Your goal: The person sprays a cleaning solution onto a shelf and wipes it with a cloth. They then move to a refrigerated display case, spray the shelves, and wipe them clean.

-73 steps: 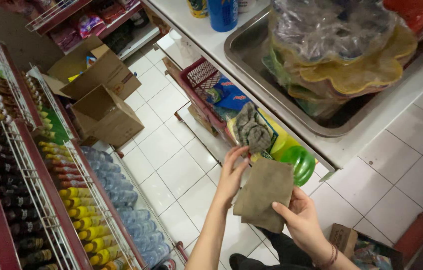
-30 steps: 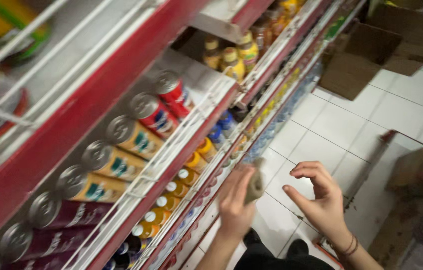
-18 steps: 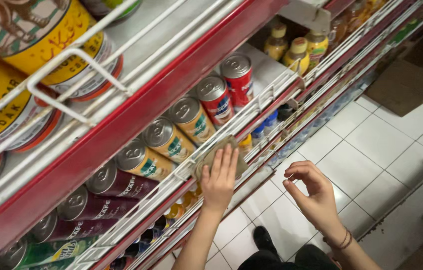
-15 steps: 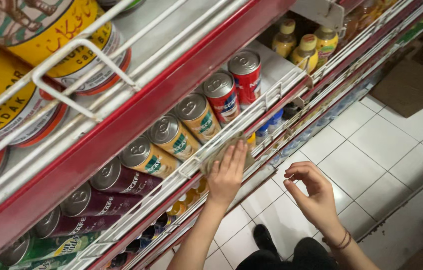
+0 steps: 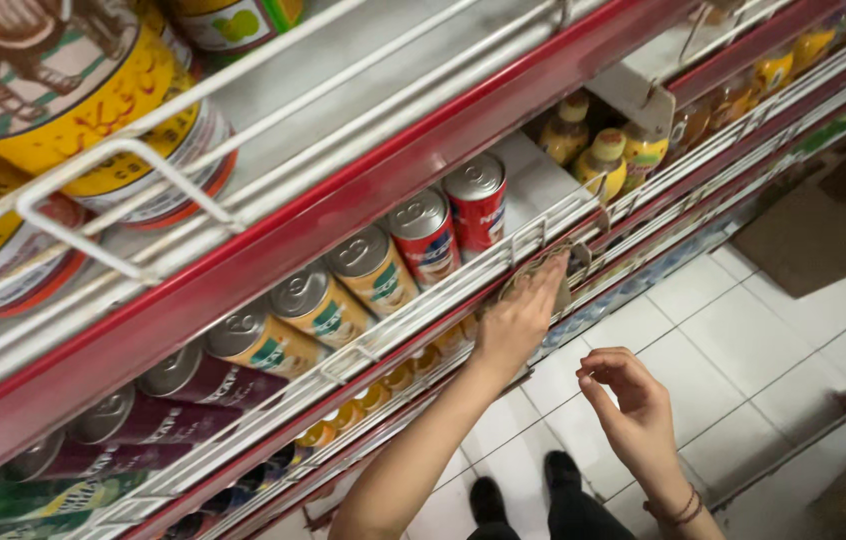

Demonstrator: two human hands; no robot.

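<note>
The fingers (image 5: 550,275) of our left hand (image 5: 518,322) lie stretched and flat on a grey-brown cloth (image 5: 555,287), pressing it against the white wire rail (image 5: 423,310) at the front of the can shelf; the hand does not close around the cloth, it only pushes it with the palm side; the cloth is mostly hidden under the fingers, so we see only its edge just beside the rail. Our right hand (image 5: 633,410) hangs in the air below and to the right of the rail, well apart from it; its fingers are loosely curled toward the thumb and they hold nothing. Behind the rail, a row of drink cans lies on its side: a red can (image 5: 478,205) nearest to the left hand, then a red and white can (image 5: 425,237), then a beige can (image 5: 373,270), and dark purple cans (image 5: 193,385) farther along. Past the end of the rail stand small yellow bottles (image 5: 603,155). Above the rail runs the red shelf edge (image 5: 343,215), and over it sit large yellow tins (image 5: 93,110). Under the rail we see the white tiled floor (image 5: 733,350) and our dark shoes (image 5: 523,495).
</note>
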